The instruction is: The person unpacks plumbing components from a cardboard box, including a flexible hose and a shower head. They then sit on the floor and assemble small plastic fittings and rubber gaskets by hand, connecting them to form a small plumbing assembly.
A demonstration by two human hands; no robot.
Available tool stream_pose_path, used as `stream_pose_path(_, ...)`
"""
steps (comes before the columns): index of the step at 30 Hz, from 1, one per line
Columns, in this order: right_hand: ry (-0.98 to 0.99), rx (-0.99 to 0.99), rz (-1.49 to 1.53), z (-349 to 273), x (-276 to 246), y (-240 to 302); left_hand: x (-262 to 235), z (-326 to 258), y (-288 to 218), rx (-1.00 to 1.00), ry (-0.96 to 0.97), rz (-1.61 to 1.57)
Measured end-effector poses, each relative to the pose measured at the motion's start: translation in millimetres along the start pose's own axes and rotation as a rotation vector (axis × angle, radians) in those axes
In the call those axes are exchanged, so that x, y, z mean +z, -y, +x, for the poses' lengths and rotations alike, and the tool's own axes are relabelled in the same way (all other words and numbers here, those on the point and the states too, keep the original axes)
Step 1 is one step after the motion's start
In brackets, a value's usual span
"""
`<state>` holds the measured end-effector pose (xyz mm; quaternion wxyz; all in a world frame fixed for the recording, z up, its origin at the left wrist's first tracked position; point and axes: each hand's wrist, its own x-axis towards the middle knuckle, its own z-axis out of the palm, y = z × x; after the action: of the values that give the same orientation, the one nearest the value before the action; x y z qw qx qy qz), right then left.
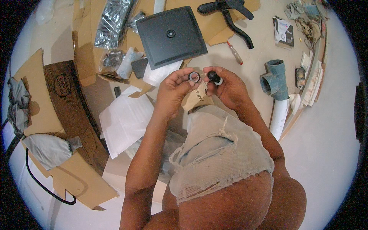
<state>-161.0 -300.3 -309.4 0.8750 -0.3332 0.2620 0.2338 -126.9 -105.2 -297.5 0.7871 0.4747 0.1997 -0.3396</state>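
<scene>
Between the thumb and fingers of my left hand [177,87] is a small ring [194,77], dark with a pale rim. My right hand [229,86] grips a short black fitting [213,75] that has a whitish ring [219,81] around its lower end. The two hands are close together, with the ring and the fitting apart. Just beyond them lies a square black shower head [171,36] with a round hole at its middle. A white foam sheet [159,74] shows partly under its near edge.
An open cardboard box [73,103] stands at the left, beside white foam sheets [128,119]. Black curved pipe parts [234,23] rest on cardboard at the far side, near a screwdriver [235,53]. At the right are a grey pipe tee [276,78] and a white pipe [278,120].
</scene>
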Motion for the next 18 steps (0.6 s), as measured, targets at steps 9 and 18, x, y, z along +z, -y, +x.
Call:
stream_pose_path(9, -0.032, 0.01, 0.073, -4, 1, 8, -3, 0, -1, 0.012, -0.041, 0.034)
stream_pose_path(18, -0.133, -0.152, -0.562, -1, 13, 7, 0, -2, -3, 0.048, -0.104, 0.277)
